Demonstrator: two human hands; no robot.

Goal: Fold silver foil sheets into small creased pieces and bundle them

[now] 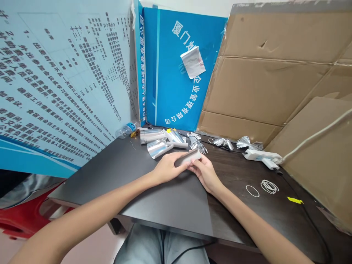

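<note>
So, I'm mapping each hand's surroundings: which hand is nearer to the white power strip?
Right. The right hand is to the left of the power strip; the left hand is farther left, at the other end of the curled piece both hold.

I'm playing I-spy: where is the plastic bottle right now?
In the head view, the plastic bottle lies at the back left of the table, beside the light-blue printed panel and left of the curled silver sheets.

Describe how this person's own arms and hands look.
The left forearm and right forearm are bare, with no sleeves in view. The left hand and right hand are ungloved, with no watch, bracelet or ring visible.
</note>
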